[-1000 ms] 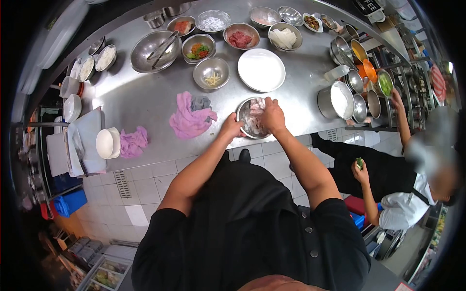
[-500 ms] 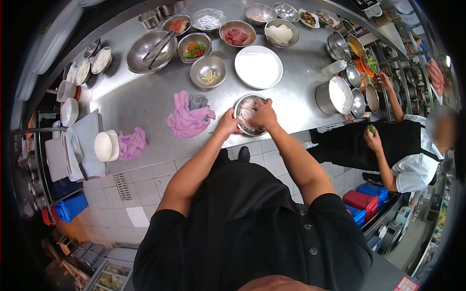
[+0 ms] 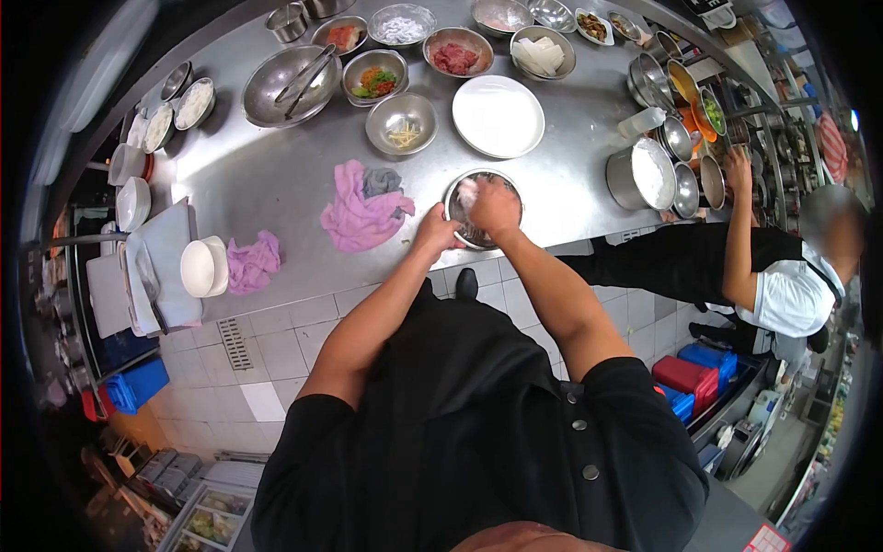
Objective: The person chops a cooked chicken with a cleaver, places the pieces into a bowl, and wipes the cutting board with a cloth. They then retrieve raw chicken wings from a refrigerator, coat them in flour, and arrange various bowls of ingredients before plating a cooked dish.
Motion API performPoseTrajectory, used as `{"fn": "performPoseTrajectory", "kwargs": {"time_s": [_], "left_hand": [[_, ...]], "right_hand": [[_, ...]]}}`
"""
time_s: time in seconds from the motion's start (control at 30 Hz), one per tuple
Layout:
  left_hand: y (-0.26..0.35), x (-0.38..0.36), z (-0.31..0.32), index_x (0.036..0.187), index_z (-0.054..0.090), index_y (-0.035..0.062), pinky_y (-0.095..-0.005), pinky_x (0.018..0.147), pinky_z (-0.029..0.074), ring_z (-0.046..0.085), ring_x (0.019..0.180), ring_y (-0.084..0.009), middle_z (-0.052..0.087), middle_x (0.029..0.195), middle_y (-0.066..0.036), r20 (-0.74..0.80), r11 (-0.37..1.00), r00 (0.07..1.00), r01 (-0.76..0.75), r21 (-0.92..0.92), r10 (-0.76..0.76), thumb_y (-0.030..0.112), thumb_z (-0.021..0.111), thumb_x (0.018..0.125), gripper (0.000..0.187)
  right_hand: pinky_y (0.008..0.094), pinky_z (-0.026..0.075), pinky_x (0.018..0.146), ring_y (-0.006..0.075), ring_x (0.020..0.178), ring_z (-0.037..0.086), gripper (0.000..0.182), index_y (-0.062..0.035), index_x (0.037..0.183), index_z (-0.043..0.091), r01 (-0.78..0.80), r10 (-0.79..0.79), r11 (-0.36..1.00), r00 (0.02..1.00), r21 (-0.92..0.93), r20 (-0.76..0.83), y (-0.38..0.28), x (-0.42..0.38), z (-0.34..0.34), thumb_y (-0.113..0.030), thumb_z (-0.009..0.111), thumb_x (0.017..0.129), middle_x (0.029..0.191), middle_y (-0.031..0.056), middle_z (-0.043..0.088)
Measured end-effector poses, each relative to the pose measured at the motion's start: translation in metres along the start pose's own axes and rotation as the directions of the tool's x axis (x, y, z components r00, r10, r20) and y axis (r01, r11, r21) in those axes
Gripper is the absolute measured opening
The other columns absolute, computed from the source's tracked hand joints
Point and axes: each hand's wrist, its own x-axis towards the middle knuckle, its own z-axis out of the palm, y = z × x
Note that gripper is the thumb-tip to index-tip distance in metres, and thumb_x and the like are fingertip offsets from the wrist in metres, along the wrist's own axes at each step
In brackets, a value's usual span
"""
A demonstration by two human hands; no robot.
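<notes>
A steel bowl (image 3: 476,239) stands near the counter's front edge, holding pale pink, lightly coated raw meat (image 3: 467,192) whose exact kind I cannot make out. My left hand (image 3: 440,232) grips the bowl's left rim, thumb on the side. Inside the bowl, my right hand (image 3: 495,208) is closed with its fingertips on the meat, part of which shows to the left of the knuckles. Just beyond the bowl lies a white plate (image 3: 498,116). To the left is a crumpled pink cloth (image 3: 361,216) with a grey cloth (image 3: 381,182) against it.
Beyond are bowls of ginger strips (image 3: 402,135), red meat (image 3: 454,58), white slices (image 3: 541,56) and chopped vegetables (image 3: 374,83). Tongs (image 3: 306,76) rest in a large bowl. A pot of white powder (image 3: 652,175) stands right. A co-worker (image 3: 782,285) reaches over the counter's right end.
My right hand has closed up and shifted over the meat, lifting or bunching part of it leftward. My left hand stays on the rim. The co-worker's arms have moved further over the counter.
</notes>
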Motion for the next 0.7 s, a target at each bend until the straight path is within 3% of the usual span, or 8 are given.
{"fn": "performPoseTrajectory", "kwargs": {"time_s": [0.17, 0.27, 0.33, 0.47, 0.53, 0.6, 0.67, 0.7], "left_hand": [[0.019, -0.01, -0.013, 0.108, 0.05, -0.0019, -0.0361, 0.052, 0.065, 0.071, 0.071, -0.0253, 0.057, 0.098, -0.012, 0.031, 0.999, 0.999, 0.038, 0.029, -0.039, -0.005, 0.062, 0.087, 0.024], [0.009, 0.001, -0.013, 0.107, 0.049, -0.0012, -0.036, 0.052, 0.065, 0.069, 0.068, -0.0248, 0.056, 0.098, -0.012, 0.08, 1.0, 0.997, 0.018, -0.018, -0.017, -0.005, 0.062, 0.088, 0.023], [0.005, -0.002, -0.015, 0.106, 0.049, -0.0005, -0.0363, 0.053, 0.065, 0.068, 0.065, -0.0248, 0.056, 0.097, -0.012, 0.098, 1.0, 0.995, -0.002, -0.02, 0.004, -0.005, 0.062, 0.089, 0.022], [0.007, -0.006, -0.023, 0.104, 0.05, -0.0004, -0.0365, 0.052, 0.065, 0.069, 0.065, -0.0248, 0.055, 0.095, -0.012, 0.116, 0.999, 0.993, 0.025, -0.048, -0.019, -0.005, 0.062, 0.089, 0.02], [0.013, -0.005, -0.029, 0.103, 0.05, 0.0, -0.0358, 0.05, 0.063, 0.068, 0.064, -0.0246, 0.055, 0.094, -0.012, 0.152, 1.0, 0.988, 0.026, -0.004, -0.025, -0.005, 0.062, 0.089, 0.019], [0.008, 0.0, -0.028, 0.103, 0.051, 0.0003, -0.0357, 0.049, 0.062, 0.067, 0.063, -0.0248, 0.055, 0.093, -0.012, 0.151, 0.997, 0.989, 0.011, -0.073, 0.0, -0.004, 0.061, 0.089, 0.018], [0.0, 0.002, -0.029, 0.106, 0.051, 0.003, -0.0336, 0.048, 0.06, 0.067, 0.065, -0.0239, 0.06, 0.096, -0.012, 0.142, 0.999, 0.989, -0.037, -0.026, 0.04, -0.004, 0.059, 0.089, 0.02], [0.001, 0.001, -0.031, 0.107, 0.051, 0.0035, -0.033, 0.048, 0.059, 0.067, 0.066, -0.0233, 0.06, 0.097, -0.013, 0.135, 0.999, 0.991, -0.018, -0.041, 0.023, -0.004, 0.059, 0.089, 0.02]], "right_hand": [[0.0497, 0.054, 0.1, 0.0461, 0.117, 0.062, 0.08, -0.009, 0.143, 0.053, 0.069, -0.07, 0.983, 0.998, 0.173, 0.002, 0.011, -0.015, -0.021, -0.018, 0.085, 0.071, 0.13, 0.028, 0.057], [0.0496, 0.049, 0.108, 0.0469, 0.126, 0.055, 0.089, -0.011, 0.146, 0.051, 0.217, -0.217, 0.975, 0.976, 0.056, -0.003, 0.011, -0.035, 0.0, -0.018, 0.089, 0.066, 0.135, 0.0278, 0.053], [0.0491, 0.048, 0.11, 0.0485, 0.127, 0.054, 0.083, -0.0106, 0.142, 0.054, 0.231, -0.223, 0.972, 0.966, 0.052, -0.128, 0.018, -0.037, 0.029, -0.018, 0.089, 0.067, 0.136, 0.0284, 0.053], [0.0475, 0.05, 0.106, 0.0442, 0.125, 0.059, 0.069, -0.0094, 0.136, 0.063, 0.217, -0.217, 0.976, 0.974, 0.004, 0.071, 0.018, -0.015, 0.003, -0.025, 0.086, 0.073, 0.129, 0.0271, 0.061], [0.0472, 0.053, 0.1, 0.0394, 0.113, 0.065, 0.057, -0.0091, 0.127, 0.072, 0.145, -0.165, 0.958, 0.985, 0.247, 0.06, 0.009, -0.021, -0.027, -0.027, 0.084, 0.075, 0.119, 0.0244, 0.066], [0.047, 0.055, 0.095, 0.0378, 0.104, 0.068, 0.031, -0.0088, 0.104, 0.081, 0.147, -0.145, 0.988, 0.988, 0.048, -0.047, -0.006, -0.032, -0.01, -0.027, 0.082, 0.079, 0.114, 0.0204, 0.07], [0.0463, 0.056, 0.093, 0.0387, 0.103, 0.068, 0.025, -0.0082, 0.1, 0.081, 0.288, -0.306, 0.952, 0.896, -0.102, -0.322, 0.014, -0.025, 0.052, -0.024, 0.079, 0.081, 0.11, 0.0186, 0.07], [0.0464, 0.056, 0.091, 0.0395, 0.103, 0.067, 0.021, -0.0068, 0.099, 0.08, 0.225, -0.211, 0.973, 0.957, 0.048, -0.199, 0.0, -0.038, 0.02, -0.017, 0.077, 0.081, 0.109, 0.0181, 0.07]]}}
